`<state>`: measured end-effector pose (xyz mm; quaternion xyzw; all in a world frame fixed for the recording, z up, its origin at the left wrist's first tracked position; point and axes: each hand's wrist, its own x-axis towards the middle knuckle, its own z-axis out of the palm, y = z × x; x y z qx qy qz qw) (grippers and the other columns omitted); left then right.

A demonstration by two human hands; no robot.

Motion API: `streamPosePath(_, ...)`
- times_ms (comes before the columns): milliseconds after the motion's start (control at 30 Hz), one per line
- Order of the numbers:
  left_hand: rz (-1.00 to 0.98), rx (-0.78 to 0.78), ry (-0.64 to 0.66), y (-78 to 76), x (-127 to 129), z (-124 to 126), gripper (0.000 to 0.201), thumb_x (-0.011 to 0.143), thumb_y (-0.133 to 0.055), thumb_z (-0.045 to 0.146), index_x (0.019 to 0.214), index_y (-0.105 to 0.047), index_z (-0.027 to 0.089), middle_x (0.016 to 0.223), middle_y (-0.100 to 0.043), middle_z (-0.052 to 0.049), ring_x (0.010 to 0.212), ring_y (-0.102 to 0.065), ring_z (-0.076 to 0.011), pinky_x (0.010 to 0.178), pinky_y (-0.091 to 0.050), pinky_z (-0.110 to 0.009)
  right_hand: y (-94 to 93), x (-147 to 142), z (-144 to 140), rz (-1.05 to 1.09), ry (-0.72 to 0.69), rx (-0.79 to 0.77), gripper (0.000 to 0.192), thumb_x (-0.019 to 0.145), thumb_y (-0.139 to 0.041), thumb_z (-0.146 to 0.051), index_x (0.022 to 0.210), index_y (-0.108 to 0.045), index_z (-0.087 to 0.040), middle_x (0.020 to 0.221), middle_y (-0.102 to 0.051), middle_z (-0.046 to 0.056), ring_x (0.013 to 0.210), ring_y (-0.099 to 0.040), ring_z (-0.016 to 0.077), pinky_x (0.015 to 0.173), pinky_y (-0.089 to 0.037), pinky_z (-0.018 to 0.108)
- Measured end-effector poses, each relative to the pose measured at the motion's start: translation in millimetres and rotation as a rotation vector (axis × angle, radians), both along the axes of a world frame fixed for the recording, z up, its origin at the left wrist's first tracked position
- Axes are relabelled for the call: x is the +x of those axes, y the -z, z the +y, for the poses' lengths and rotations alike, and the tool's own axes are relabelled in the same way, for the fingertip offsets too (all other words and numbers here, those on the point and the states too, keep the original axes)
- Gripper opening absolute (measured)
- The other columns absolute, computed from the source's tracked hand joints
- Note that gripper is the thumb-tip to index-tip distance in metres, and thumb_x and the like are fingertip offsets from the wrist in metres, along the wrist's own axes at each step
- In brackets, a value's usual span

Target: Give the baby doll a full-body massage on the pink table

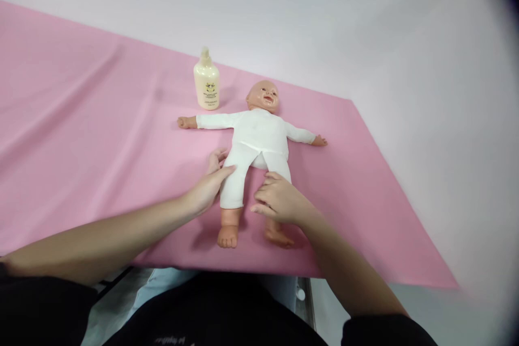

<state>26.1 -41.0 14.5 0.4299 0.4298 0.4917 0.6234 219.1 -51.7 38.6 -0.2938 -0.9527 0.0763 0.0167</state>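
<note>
A bald baby doll in a white cloth body lies on its back with its arms spread and its feet toward me. My left hand is at the outer side of the doll's leg on the left, the thumb on top of the thigh and the bent fingers beside it. Over the doll's other leg lies my right hand, its fingers curled round the inner side. That leg is partly hidden under the hand; both bare feet show below.
A cream pump bottle stands upright beyond the doll's outstretched arm on the left. Under everything is a pink cloth with a few creases, its front edge close to my body. White surface borders it at the back and right.
</note>
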Motion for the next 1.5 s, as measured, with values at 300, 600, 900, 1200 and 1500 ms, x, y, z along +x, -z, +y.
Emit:
streamPosePath(300, 0.563, 0.815, 0.069, -5.9, -12.8, -8.5, 0.022, 0.086, -0.044, 0.019, 0.106, -0.053, 0.021, 0.121, -0.051, -0.007, 0.119, -0.041, -0.0209, 0.104, -0.03, -0.045, 6.9, -1.3, 1.8, 0.081, 0.024, -0.001, 0.057, 0.094, -0.022, -0.049, 0.064, -0.056, -0.016, 0.06, -0.056, 0.002, 0.058, -0.042, 0.0135, 0.077, -0.03, 0.033)
streamPosePath(600, 0.726, 1.317, 0.467, -16.5, -13.0, -18.5, 0.021, 0.084, -0.04, 0.017, 0.083, -0.061, 0.019, 0.077, -0.066, -0.001, 0.09, -0.056, -0.0172, 0.109, -0.019, -0.045, 9.4, -0.2, -0.9, 0.295, 0.079, 0.012, 0.068, 0.09, -0.002, -0.06, 0.063, -0.047, -0.017, 0.057, -0.049, 0.001, 0.057, -0.038, 0.0132, 0.073, -0.032, 0.032)
streamPosePath(900, 0.773, 1.428, 0.785, -3.5, -8.1, -18.5, 0.042, 0.091, -0.027, 0.04, 0.099, -0.061, 0.016, 0.086, -0.067, -0.01, 0.087, -0.056, -0.023, 0.097, -0.033, -0.043, 10.2, -1.9, -2.3, 0.414, 0.132, 0.027, 0.064, 0.089, 0.002, -0.061, 0.061, -0.038, -0.019, 0.055, -0.043, -0.001, 0.056, -0.037, 0.0127, 0.072, -0.03, 0.032)
streamPosePath(1200, 0.783, 1.353, 0.883, -8.7, -6.7, -19.5, 0.051, 0.092, -0.025, 0.05, 0.13, -0.047, 0.025, 0.114, -0.063, -0.006, 0.103, -0.054, -0.0234, 0.099, -0.027, -0.04, 12.0, -2.5, -4.0, 0.492, 0.175, 0.031, 0.06, 0.091, -0.001, -0.056, 0.061, -0.036, -0.019, 0.055, -0.043, -0.001, 0.054, -0.037, 0.0125, 0.072, -0.032, 0.032)
streamPosePath(1500, 0.74, 1.346, 0.865, -7.3, -7.6, -21.4, 0.055, 0.09, -0.03, 0.051, 0.139, -0.036, 0.026, 0.121, -0.059, -0.008, 0.104, -0.054, -0.024, 0.093, -0.035, -0.037, 14.2, -0.6, -9.1, 0.807, 0.265, 0.104, 0.055, 0.093, -0.007, -0.048, 0.062, -0.042, -0.021, 0.058, -0.049, 0.002, 0.059, -0.045, 0.0158, 0.074, -0.039, 0.037)
